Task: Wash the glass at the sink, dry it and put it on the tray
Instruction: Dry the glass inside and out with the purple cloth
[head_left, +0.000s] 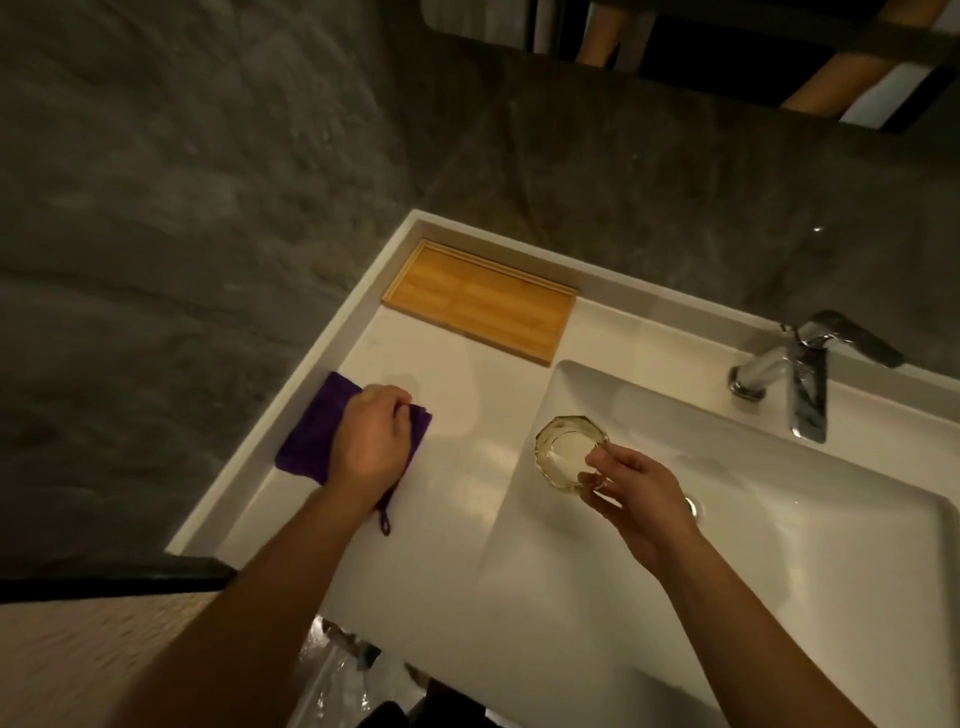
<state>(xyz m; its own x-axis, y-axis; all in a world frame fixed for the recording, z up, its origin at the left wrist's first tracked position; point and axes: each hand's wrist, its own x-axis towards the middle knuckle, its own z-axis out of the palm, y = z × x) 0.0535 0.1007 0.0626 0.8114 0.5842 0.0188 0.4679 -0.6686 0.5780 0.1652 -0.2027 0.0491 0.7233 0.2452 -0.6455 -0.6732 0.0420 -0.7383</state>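
Observation:
A clear faceted glass (563, 448) is held upright over the left edge of the white sink basin (779, 545). My right hand (636, 499) grips it by its near rim and side. My left hand (371, 441) lies on a folded purple cloth (311, 431) on the white counter to the left, fingers curled over the cloth's far edge. A bamboo tray (480, 301) sits bare at the back left corner of the counter.
A chrome tap (802, 379) stands at the back right of the basin, its spout over the bowl. The drain (693, 506) shows just behind my right hand. Dark grey walls close in the counter at the back and left.

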